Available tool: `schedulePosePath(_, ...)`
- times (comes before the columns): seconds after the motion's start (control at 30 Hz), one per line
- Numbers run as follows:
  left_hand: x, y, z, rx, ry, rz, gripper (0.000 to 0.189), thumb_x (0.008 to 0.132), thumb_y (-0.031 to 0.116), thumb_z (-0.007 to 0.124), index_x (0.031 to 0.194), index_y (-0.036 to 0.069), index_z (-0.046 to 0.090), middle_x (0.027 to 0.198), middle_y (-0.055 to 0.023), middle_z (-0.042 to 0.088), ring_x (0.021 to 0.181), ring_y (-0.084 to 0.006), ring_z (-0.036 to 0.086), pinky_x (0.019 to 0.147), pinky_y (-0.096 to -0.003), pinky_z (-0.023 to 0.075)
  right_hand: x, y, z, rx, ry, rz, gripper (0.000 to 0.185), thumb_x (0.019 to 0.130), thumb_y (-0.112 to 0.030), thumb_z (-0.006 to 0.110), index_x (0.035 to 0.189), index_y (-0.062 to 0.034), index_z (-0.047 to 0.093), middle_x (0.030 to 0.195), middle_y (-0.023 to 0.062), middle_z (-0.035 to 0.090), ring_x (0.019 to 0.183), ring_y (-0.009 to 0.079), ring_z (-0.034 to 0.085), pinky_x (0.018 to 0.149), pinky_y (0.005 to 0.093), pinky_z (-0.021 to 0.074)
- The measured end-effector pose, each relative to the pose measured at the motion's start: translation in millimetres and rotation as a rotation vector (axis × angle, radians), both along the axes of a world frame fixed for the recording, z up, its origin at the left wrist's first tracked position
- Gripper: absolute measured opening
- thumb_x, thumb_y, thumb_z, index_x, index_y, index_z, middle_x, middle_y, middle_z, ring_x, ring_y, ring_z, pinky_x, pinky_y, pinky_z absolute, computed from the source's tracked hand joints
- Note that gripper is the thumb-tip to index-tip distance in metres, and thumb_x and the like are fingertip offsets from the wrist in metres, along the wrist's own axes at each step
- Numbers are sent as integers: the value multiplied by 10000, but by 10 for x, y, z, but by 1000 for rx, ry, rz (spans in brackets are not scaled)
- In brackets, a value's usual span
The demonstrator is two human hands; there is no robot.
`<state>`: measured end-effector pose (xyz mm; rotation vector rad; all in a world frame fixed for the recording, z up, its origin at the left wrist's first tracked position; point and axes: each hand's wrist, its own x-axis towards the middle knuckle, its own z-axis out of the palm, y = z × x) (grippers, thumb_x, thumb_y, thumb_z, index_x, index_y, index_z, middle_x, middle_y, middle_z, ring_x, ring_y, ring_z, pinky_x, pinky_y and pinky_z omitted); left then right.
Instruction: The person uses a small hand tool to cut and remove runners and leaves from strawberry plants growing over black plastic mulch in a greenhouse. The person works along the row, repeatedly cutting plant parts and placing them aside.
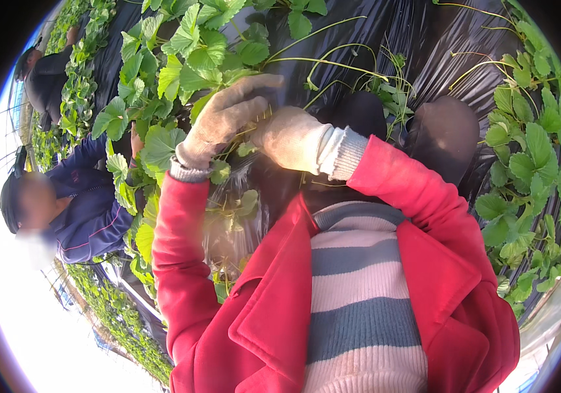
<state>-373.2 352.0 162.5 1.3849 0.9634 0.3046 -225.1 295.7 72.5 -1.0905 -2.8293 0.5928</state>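
Both hands wear soiled, pale knit work gloves and meet over a strawberry plant [204, 54]. My left hand [226, 118] curves beside the leaves, its index finger stretched to the right and its other fingers bent. Close by on the right, my right hand [293, 137] is closed, with thin yellowish stems [246, 131] showing at its fingers. Those stems run into the gap between the two gloves. Whether the left fingers also grip them is hidden. Small leaves [220, 171] hang just below the left wrist.
Black plastic mulch film [423, 54] covers the ground, with long cut or trailing runners [329, 61] on it. More strawberry plants [531, 162] line the right side. A person in a navy jacket [93, 196] works at left; another in dark clothes [49, 81] is farther off.
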Motion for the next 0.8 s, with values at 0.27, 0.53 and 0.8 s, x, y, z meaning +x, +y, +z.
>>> schedulePosePath(0.27, -180, 458, -1236, 909, 286, 54, 486, 854, 17, 533, 1307, 175, 615, 1288, -131, 631, 1225, -341, 576, 1020, -409, 477, 751, 18, 74, -1139, 1298, -958, 136, 953, -150, 653, 914, -23, 621, 713, -1, 564, 488, 72, 465, 427, 253, 356)
schedulePosePath(0.53, -197, 514, -1110, 774, 308, 36, 480, 859, -20, 517, 1317, 100, 601, 1341, -125, 608, 1274, -293, 549, 1081, -368, 420, 413, -592, 542, -382, 927, 21, 175, 946, -201, 657, 928, -27, 643, 849, 66, 648, 688, 198, 615, 655, 282, 486)
schedulePosePath(0.8, -836, 491, -898, 1044, 348, -144, 406, 883, 54, 603, 1277, 147, 626, 1308, -99, 611, 1233, -261, 563, 1084, -374, 429, 3364, 185, 793, -56, 1074, -1036, 157, 937, -140, 662, 1067, -52, 653, 1072, 82, 672, 811, 157, 633, 703, 266, 520)
